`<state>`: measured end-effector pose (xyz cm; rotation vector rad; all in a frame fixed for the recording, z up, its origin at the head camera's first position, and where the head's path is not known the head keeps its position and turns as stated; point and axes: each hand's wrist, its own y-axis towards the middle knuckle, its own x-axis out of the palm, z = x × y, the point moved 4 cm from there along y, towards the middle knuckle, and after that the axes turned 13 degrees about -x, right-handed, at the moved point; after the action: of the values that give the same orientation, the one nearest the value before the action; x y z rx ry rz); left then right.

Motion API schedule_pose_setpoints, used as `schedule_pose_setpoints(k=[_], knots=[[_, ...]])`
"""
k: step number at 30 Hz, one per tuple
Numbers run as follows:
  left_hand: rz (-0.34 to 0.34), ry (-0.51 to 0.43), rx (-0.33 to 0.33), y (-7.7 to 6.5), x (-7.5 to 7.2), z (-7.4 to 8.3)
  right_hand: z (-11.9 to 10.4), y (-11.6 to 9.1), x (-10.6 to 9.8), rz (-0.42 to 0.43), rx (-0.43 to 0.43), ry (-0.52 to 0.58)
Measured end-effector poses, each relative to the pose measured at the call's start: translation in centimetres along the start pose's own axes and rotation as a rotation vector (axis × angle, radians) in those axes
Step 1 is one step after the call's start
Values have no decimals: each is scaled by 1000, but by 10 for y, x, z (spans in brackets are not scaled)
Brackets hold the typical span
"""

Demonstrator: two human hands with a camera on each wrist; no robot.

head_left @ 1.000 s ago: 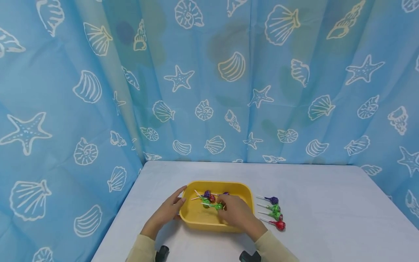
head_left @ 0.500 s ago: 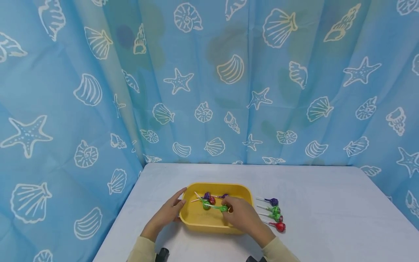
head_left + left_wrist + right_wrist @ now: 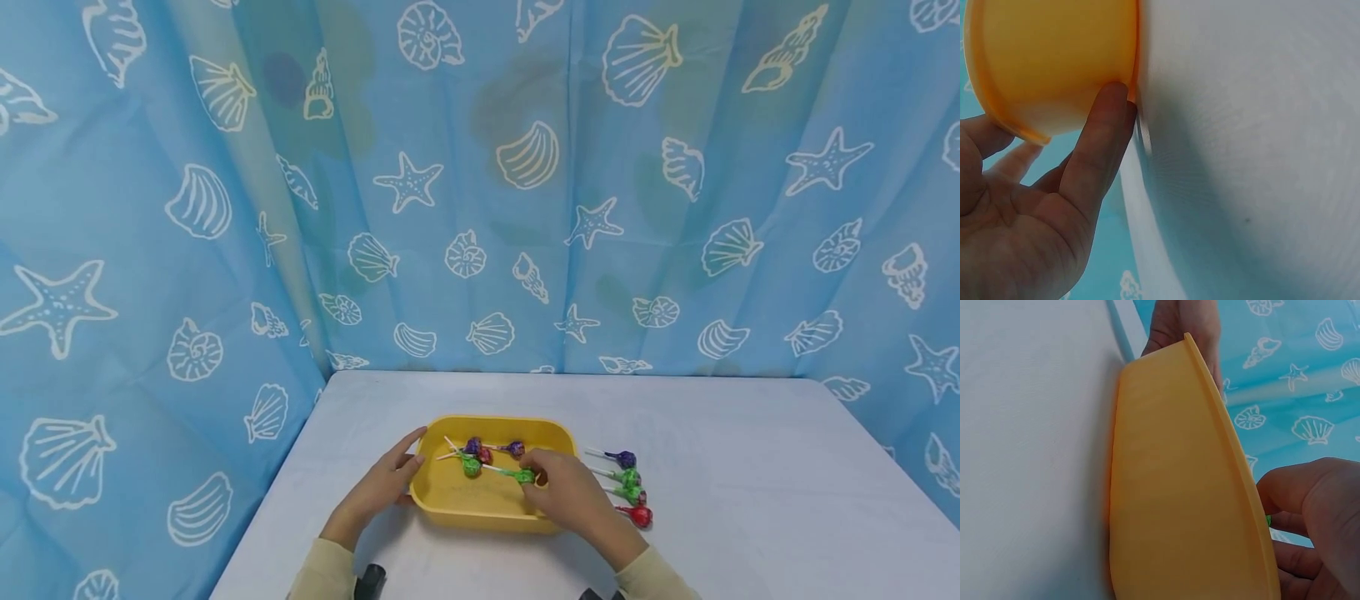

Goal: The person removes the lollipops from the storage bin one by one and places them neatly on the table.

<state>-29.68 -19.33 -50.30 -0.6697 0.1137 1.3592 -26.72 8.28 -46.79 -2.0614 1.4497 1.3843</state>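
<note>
A yellow plastic tray [image 3: 480, 521] stands on the white table. At its left end, my left hand [image 3: 381, 482] holds the wall, thumb at the rim and fingers against the outside in the left wrist view. My right hand [image 3: 566, 492] is over the tray's right part and pinches a green-wrapped lollipop [image 3: 525, 476] by its head, its white stick pointing left. Other lollipops lie inside: a green one [image 3: 471, 467], a red one [image 3: 485, 456], a purple one [image 3: 473, 446] and another purple one [image 3: 515, 449]. From the right wrist, the tray wall hides nearly all of the held lollipop.
Right of the tray, a column of lollipops lies on the table [image 3: 720, 467]: a purple one [image 3: 625, 459], a green one [image 3: 630, 477], a green-and-red one [image 3: 636, 496] and a red one [image 3: 639, 516]. A blue shell-print curtain [image 3: 450, 208] hangs behind and to the left.
My right hand has slid to the right inside the tray with the green lollipop, uncovering more of the purple lollipop behind it. My left hand has stayed at the tray's end.
</note>
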Motion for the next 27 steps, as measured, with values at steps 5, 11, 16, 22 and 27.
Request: schedule_pose_setpoints(k=[5,11,16,22,27], knots=[[-5,-6,-1,-1,-1,2,2,-5,-5,19,-1,9],[-15,-17,3,1,-1,2,0,-12,-14,53,26,33],[-9,-24,-7,2,0,-1,2,-17,-20,77,49,31],[-9,-20,3,2,1,-1,6,-22,-25,121,36,19],[-6,-19,1,1,2,-1,7,-27,-31,154,6,15]])
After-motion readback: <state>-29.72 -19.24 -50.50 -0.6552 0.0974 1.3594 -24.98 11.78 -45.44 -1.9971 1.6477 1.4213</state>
